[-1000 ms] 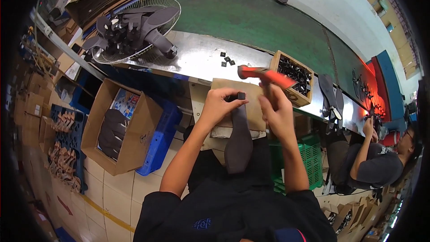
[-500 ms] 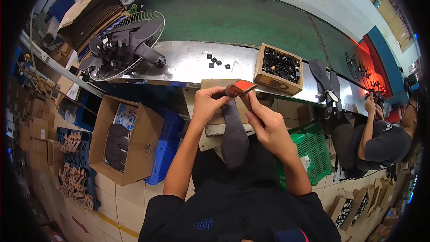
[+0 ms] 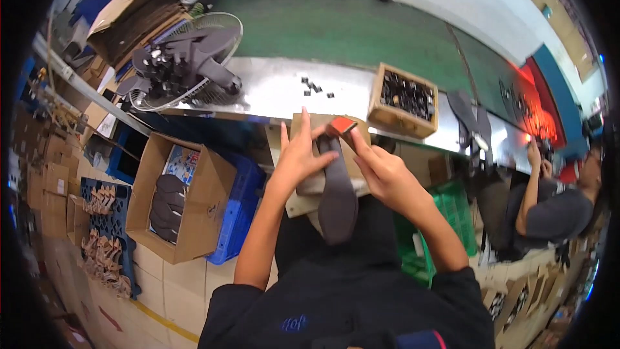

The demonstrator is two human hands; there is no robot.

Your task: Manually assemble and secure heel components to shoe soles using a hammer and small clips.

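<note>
A long dark shoe sole (image 3: 337,194) lies lengthwise on a small wooden board (image 3: 309,190) over my lap. My left hand (image 3: 302,154) presses on the sole's upper left side, fingers spread. My right hand (image 3: 378,168) grips a tool with an orange-red head (image 3: 341,126) and holds that head down at the sole's far tip. A flat cardboard piece (image 3: 326,123) sits under the tip. Just beyond, several small black parts (image 3: 315,87) lie loose on the metal bench (image 3: 271,87).
A wooden box of small dark parts (image 3: 403,99) stands at right on the bench. A fan (image 3: 184,64) stands at left. A carton of soles (image 3: 177,197) and a blue crate (image 3: 239,203) are on the floor at left, a green crate (image 3: 445,220) at right. Another person (image 3: 549,203) works at far right by the green conveyor (image 3: 349,26).
The red-headed tool was raised to the right a second ago; my right hand has brought it down onto the sole's tip. My left hand stays on the sole.
</note>
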